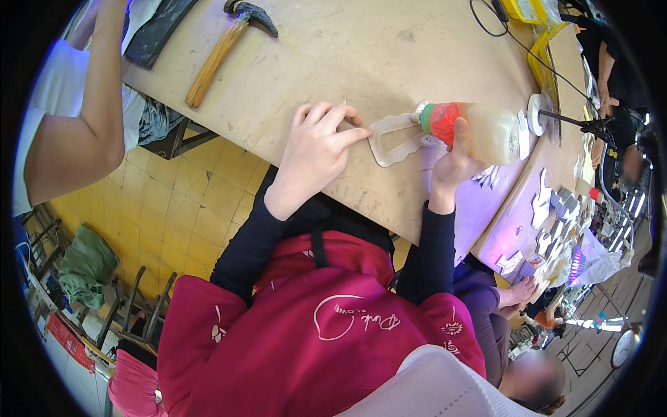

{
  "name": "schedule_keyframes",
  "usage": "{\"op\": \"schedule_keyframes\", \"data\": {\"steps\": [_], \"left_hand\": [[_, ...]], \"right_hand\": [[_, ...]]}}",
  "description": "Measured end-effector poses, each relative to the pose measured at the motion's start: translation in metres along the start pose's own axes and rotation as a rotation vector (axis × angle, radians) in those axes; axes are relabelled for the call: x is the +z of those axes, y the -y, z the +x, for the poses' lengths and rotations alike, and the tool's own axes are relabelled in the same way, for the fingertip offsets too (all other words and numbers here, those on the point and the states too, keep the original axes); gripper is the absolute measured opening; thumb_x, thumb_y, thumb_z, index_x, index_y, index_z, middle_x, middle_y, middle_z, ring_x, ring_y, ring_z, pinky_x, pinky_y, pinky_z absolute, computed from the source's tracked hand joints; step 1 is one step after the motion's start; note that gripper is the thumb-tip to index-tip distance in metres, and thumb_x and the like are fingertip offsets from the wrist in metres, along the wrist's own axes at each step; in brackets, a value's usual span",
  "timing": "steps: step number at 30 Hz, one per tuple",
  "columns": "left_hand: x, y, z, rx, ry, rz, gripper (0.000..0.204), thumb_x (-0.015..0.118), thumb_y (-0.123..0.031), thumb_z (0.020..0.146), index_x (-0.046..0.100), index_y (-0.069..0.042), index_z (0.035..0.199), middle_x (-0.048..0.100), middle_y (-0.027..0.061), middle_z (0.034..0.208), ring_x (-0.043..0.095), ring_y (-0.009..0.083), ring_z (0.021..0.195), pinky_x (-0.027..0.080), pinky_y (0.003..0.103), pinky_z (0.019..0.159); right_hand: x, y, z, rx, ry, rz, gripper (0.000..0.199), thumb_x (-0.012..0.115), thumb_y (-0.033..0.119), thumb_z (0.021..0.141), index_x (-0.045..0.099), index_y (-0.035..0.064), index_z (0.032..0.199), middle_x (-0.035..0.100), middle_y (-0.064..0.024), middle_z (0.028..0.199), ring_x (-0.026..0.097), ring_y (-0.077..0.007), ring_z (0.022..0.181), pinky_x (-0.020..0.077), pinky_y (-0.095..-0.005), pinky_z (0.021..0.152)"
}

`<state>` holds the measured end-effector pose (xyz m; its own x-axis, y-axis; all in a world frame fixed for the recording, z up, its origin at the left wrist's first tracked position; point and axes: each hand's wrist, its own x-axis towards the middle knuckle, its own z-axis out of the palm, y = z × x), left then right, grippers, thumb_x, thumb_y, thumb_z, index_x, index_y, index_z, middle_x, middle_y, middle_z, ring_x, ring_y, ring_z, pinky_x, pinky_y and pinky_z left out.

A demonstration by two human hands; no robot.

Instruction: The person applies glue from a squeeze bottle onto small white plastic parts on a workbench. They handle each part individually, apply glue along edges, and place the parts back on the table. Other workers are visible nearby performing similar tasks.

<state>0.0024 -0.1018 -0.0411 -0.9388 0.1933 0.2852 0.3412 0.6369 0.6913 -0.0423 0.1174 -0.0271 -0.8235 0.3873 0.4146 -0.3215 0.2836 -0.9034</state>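
My right hand (455,163) is wrapped round a translucent bottle (493,132) with red and green bands. The bottle lies tilted almost level, its narrow tip pointing left over a flat white cut-out piece (382,154) on the table. That piece is a pale loop with a wavy outer edge and an opening in its middle. At its left end, the thumb and bent fingers of my left hand (319,142) close on the edge. Some fingertip contact is hidden from view.
A wooden-handled hammer (217,64) lies at the far left of the table (292,62), near a dark slab (158,31). Another person's arm (104,90) is at left. At right are a lamp base (536,115), small white pieces (542,198) and yellow bins (526,10).
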Motion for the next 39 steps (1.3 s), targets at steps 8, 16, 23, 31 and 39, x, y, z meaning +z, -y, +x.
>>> {"op": "schedule_keyframes", "data": {"steps": [8,16,23,31,39], "left_hand": [[-0.002,0.003,0.001,-0.037,0.0,-0.06,0.026,0.059,0.002,0.076,0.076,-0.012,0.09,0.062,0.0002,0.099,0.058,0.0205,0.099,0.04,0.039,0.096],[-0.002,0.003,0.0,-0.01,-0.02,-0.063,0.032,0.055,0.005,0.072,0.076,-0.011,0.089,0.063,0.0005,0.097,0.059,0.02,0.096,0.039,0.038,0.095],[-0.001,0.002,0.0,-0.008,-0.028,-0.064,0.034,0.053,0.006,0.073,0.077,-0.012,0.089,0.064,0.0005,0.096,0.059,0.0196,0.096,0.039,0.037,0.095],[-0.002,0.003,0.0,0.0,-0.017,-0.033,0.034,0.053,0.003,0.073,0.078,-0.014,0.089,0.064,0.0005,0.097,0.057,0.0208,0.098,0.039,0.038,0.096],[-0.002,0.002,0.0,0.0,-0.021,-0.022,0.034,0.054,0.001,0.074,0.079,-0.015,0.09,0.063,0.0001,0.096,0.057,0.0211,0.096,0.04,0.037,0.096]], "right_hand": [[0.004,-0.003,-0.002,0.022,0.003,0.008,0.032,0.083,0.016,0.083,0.068,-0.0009,0.105,0.071,-0.0076,0.1,0.066,-0.0195,0.089,0.0518,-0.0333,0.085],[0.007,0.003,-0.005,0.011,0.051,0.011,0.033,0.084,0.015,0.082,0.068,-0.0008,0.106,0.071,-0.0073,0.1,0.066,-0.0189,0.089,0.0517,-0.0334,0.085],[0.012,0.009,-0.009,0.017,0.092,0.004,0.034,0.084,0.016,0.082,0.068,-0.0005,0.106,0.071,-0.0074,0.1,0.066,-0.0191,0.089,0.0519,-0.0337,0.086],[0.021,0.016,-0.009,-0.025,0.12,-0.037,0.035,0.086,0.02,0.08,0.07,-0.0008,0.103,0.072,-0.0076,0.098,0.067,-0.0188,0.088,0.0523,-0.0338,0.085],[0.024,0.021,-0.013,-0.021,0.165,-0.042,0.034,0.088,0.017,0.078,0.07,-0.0011,0.101,0.072,-0.0077,0.096,0.067,-0.0185,0.086,0.0529,-0.0328,0.082]]}}
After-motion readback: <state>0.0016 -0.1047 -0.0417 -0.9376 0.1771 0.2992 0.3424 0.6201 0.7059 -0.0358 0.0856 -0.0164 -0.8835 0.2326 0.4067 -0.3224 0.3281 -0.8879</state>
